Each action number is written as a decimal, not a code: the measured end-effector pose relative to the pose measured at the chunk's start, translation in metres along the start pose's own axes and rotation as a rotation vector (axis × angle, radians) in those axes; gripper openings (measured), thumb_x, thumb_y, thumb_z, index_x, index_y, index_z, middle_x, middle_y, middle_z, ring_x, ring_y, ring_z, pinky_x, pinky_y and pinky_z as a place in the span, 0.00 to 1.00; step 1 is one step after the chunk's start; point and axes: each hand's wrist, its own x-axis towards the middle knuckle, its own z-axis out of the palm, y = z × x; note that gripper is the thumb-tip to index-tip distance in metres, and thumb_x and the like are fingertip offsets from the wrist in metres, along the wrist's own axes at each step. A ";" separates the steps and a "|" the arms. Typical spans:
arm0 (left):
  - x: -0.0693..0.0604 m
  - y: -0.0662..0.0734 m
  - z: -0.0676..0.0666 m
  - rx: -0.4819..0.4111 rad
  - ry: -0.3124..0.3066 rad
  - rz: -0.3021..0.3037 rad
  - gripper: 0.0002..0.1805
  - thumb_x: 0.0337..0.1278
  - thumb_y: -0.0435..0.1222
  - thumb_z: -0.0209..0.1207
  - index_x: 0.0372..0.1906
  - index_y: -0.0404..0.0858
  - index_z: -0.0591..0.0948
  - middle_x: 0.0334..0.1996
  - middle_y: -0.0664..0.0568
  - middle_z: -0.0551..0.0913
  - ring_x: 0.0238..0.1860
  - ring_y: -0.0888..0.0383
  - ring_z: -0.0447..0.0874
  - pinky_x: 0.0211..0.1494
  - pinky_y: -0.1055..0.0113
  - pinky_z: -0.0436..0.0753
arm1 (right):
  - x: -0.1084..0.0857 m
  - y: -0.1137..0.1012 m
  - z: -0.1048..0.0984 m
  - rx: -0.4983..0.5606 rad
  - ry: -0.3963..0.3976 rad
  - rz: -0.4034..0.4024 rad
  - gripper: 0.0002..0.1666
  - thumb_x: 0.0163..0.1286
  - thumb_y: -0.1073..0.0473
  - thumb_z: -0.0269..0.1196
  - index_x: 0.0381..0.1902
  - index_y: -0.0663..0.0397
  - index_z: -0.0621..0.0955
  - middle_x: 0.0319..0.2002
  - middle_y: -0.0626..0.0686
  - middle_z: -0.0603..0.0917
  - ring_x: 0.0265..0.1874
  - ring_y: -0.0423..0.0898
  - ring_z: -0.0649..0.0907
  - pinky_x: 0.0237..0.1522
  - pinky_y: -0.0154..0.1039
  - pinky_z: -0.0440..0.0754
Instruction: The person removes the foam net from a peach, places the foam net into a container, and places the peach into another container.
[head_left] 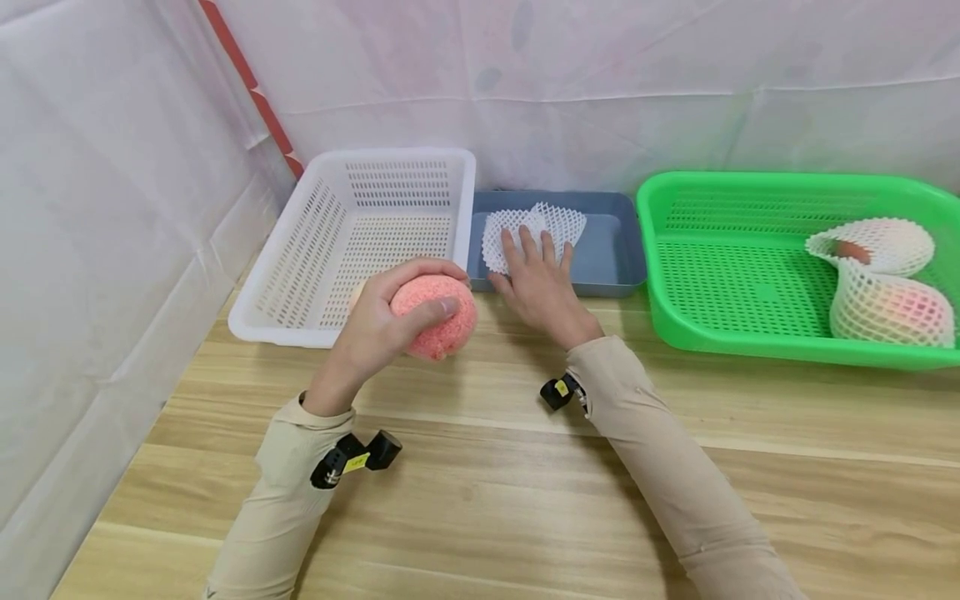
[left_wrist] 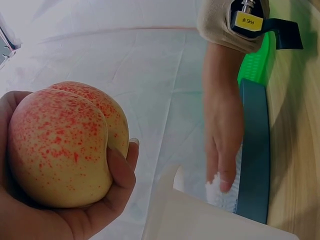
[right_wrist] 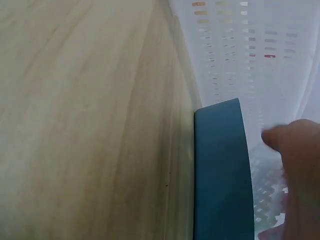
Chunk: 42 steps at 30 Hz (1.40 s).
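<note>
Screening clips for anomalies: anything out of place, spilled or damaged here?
Nothing stands out. The left hand holds a peach, the right hand is at the foam nets in the blue tray, and two netted peaches lie within the green basket. No spill or damage shows.

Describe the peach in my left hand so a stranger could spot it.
On the wooden table, find the white basket at the left. By its near right corner, the left hand holds the peach. Unlike the two netted peaches in the green basket, it is bare and held up.
</note>
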 end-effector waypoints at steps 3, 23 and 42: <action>0.000 0.000 -0.001 0.001 0.002 -0.010 0.18 0.52 0.40 0.60 0.49 0.39 0.82 0.47 0.53 0.82 0.47 0.56 0.77 0.42 0.55 0.84 | 0.000 0.000 0.001 -0.023 -0.069 0.007 0.49 0.72 0.29 0.39 0.77 0.52 0.46 0.76 0.62 0.44 0.73 0.67 0.40 0.66 0.70 0.32; -0.002 0.009 -0.021 -0.031 0.116 -0.003 0.16 0.54 0.36 0.61 0.48 0.39 0.83 0.46 0.51 0.83 0.47 0.53 0.77 0.44 0.63 0.82 | -0.007 0.008 0.010 -0.027 0.308 -0.206 0.25 0.53 0.56 0.73 0.44 0.58 0.74 0.54 0.61 0.71 0.61 0.62 0.64 0.67 0.65 0.49; -0.004 0.010 -0.033 -0.032 0.162 -0.005 0.15 0.56 0.38 0.61 0.49 0.39 0.82 0.48 0.48 0.81 0.47 0.51 0.76 0.44 0.61 0.82 | -0.014 0.008 0.009 -0.011 -0.037 -0.058 0.33 0.66 0.51 0.63 0.64 0.60 0.70 0.68 0.62 0.66 0.71 0.66 0.55 0.66 0.73 0.39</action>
